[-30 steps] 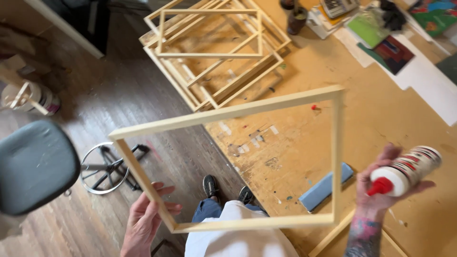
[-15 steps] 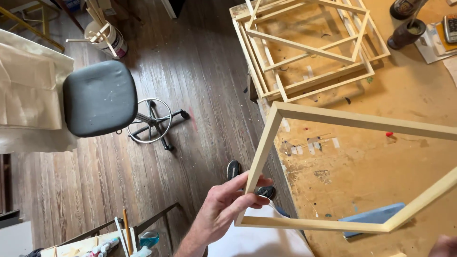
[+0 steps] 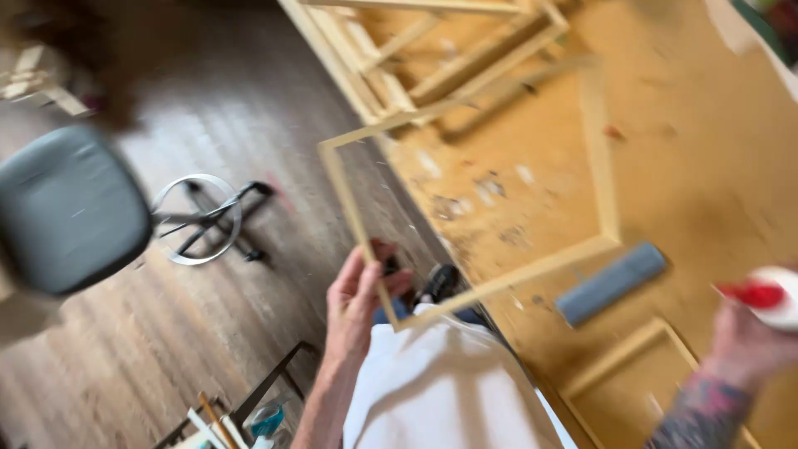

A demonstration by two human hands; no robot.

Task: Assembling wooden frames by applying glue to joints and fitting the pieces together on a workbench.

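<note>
Left hand [image 3: 359,301]: fingers curled around the left rail of a pale wooden frame [image 3: 600,158], near its lower corner; thumb on the near side of the rail, fingertips on the far side.

Wooden frame: open rectangle of thin light slats, held tilted over the edge of the workbench [image 3: 706,208]; most of it stretches up and to the right of the gripping fingers, over the bench; the held rail hangs out over the floor.

Right hand [image 3: 744,345]: at the right edge, blurred; fingers clenched around a white glue bottle [image 3: 777,297] with a red nozzle pointing left. Tattooed forearm below it.

Grey block [image 3: 611,283]: flat, oblong, lying on the bench just left of the bottle's nozzle, beside the frame's lower rail.

Stack of wooden frames [image 3: 432,58]: on the bench, well above both hands.

Small wooden frame [image 3: 632,366]: flat on the bench, just left of the right wrist.

Grey stool [image 3: 66,208]: on dark plank floor, well left of the left fingers.
</note>
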